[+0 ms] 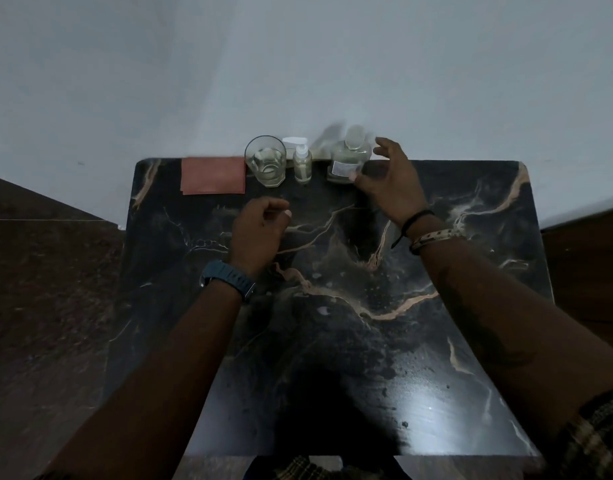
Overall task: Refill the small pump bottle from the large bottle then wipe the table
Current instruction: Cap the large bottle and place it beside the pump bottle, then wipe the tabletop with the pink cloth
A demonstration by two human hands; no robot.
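The small pump bottle (302,165), clear with a white pump head, stands upright at the far edge of the black marble table (332,341). To its right stands the large clear bottle (348,157) with a white label and a stopper. My right hand (389,183) is open beside that bottle's right side, thumb tip near the label, not gripping it. My left hand (258,230) hovers over the table in front of the pump bottle, fingers loosely curled, holding nothing. A folded pink cloth (213,175) lies flat at the far left.
A clear glass tumbler (266,161) with some liquid stands between the cloth and the pump bottle. A white wall rises right behind the far table edge. Dark floor lies to the left and right of the table.
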